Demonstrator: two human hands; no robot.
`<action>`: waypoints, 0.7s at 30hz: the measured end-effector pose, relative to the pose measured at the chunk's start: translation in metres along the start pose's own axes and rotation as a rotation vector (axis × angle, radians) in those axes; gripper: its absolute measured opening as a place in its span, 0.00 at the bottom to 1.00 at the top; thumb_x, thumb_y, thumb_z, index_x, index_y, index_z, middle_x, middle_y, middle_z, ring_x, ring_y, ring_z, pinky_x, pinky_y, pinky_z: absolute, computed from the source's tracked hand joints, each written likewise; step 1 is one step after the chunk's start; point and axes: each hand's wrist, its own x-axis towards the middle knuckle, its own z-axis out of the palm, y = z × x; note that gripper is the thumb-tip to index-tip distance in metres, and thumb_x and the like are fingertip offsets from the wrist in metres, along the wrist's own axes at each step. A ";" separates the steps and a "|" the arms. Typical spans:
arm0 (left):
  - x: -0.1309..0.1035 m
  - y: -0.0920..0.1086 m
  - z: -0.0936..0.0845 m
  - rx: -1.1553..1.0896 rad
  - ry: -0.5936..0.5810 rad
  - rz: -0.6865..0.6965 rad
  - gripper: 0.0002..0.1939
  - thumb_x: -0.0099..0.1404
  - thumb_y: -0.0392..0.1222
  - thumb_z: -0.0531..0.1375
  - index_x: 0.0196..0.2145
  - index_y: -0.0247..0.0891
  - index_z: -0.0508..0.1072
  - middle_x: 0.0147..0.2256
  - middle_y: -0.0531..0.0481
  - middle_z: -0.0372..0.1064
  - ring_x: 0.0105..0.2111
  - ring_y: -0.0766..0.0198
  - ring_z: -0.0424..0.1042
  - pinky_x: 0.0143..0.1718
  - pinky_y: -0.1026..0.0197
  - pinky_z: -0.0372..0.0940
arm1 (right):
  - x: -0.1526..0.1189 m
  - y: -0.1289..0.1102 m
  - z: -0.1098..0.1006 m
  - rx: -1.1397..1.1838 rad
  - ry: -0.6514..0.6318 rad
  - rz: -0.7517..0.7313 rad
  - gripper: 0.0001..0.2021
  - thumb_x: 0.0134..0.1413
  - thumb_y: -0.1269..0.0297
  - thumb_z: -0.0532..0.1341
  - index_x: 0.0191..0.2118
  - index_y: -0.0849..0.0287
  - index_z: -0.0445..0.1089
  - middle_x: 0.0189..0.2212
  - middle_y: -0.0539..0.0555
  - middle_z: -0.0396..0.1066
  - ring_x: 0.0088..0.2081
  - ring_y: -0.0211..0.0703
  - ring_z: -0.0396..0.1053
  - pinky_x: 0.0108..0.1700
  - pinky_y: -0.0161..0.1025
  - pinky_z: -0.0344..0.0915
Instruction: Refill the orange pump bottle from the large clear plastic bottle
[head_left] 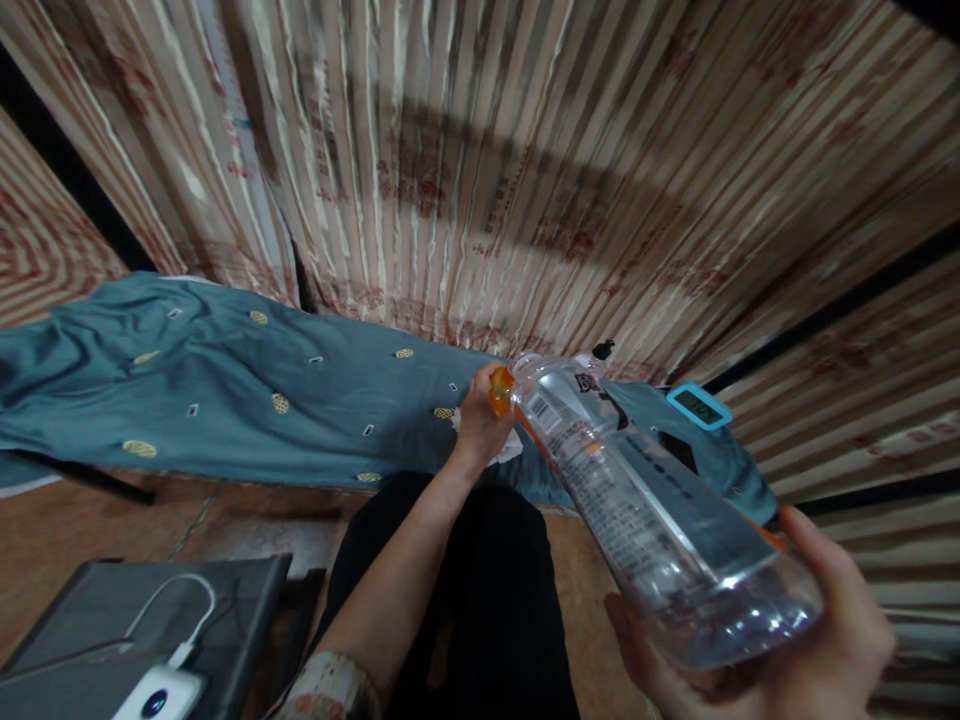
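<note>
A large clear plastic bottle (637, 500) with a printed silver-grey label lies tilted across my view, its neck pointing left and away from me. My right hand (817, 640) is wrapped around its base. At the neck end, the fingers of my left hand (484, 425) close on the bottle's orange cap (501, 390). The bottle looks empty, though the label covers much of its side. Under my left hand, a crumpled white tissue (508, 450) rests on the blue-green cloth (330, 400), partly hidden by the hand.
Behind the bottle, a black pump nozzle (604, 349) shows. A blue-framed digital clock (699, 407) and a dark flat object (679, 452) are to the right. Pleated curtains (450, 180) hang behind. At lower left, a white device (161, 694) with a cable sits on a grey stool (247, 600).
</note>
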 end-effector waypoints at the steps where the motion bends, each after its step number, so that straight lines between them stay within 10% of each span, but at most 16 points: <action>1: 0.000 0.000 0.000 0.002 -0.001 0.001 0.23 0.62 0.49 0.67 0.52 0.41 0.69 0.48 0.43 0.76 0.48 0.52 0.77 0.52 0.51 0.71 | 0.000 0.000 0.000 0.007 0.000 -0.002 0.59 0.37 0.38 0.76 0.73 0.54 0.56 0.63 0.66 0.62 0.56 0.70 0.70 0.54 0.57 0.69; 21: 0.001 0.005 -0.002 0.011 -0.009 -0.009 0.20 0.63 0.46 0.64 0.51 0.40 0.68 0.48 0.41 0.77 0.49 0.51 0.77 0.52 0.50 0.72 | -0.003 0.012 0.005 -0.086 0.002 -0.013 0.61 0.37 0.33 0.73 0.75 0.54 0.52 0.50 0.64 0.69 0.46 0.69 0.73 0.38 0.57 0.73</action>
